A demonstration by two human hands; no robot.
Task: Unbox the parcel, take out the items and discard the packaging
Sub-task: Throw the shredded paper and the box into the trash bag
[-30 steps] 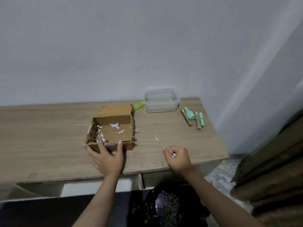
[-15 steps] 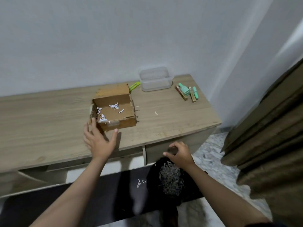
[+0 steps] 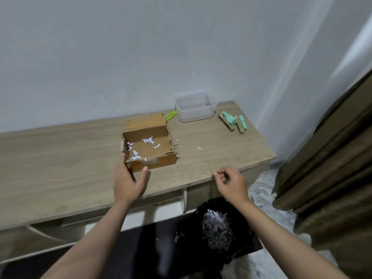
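An open cardboard box (image 3: 153, 151) sits on the wooden desk (image 3: 60, 168), with a few white paper shreds left inside. My left hand (image 3: 127, 181) touches the box's near left corner, fingers spread against its side and front. My right hand (image 3: 230, 183) hovers at the desk's front edge, fingers loosely curled, holding nothing that I can see. Below it a black bag (image 3: 225, 234) on the floor holds a heap of white shredded paper (image 3: 217, 228). The unpacked items (image 3: 233, 122), mint-green pieces and small wooden sticks, lie at the desk's far right.
A clear plastic container (image 3: 194, 107) stands at the back by the wall, with a green tool (image 3: 171, 115) beside the box. One stray shred (image 3: 199, 147) lies on the desk. A brown curtain (image 3: 332, 168) hangs at right.
My right hand dropped from the desk to the black bag, then rose to the desk edge. My left hand slid to the box's left corner. The camera view shifted.
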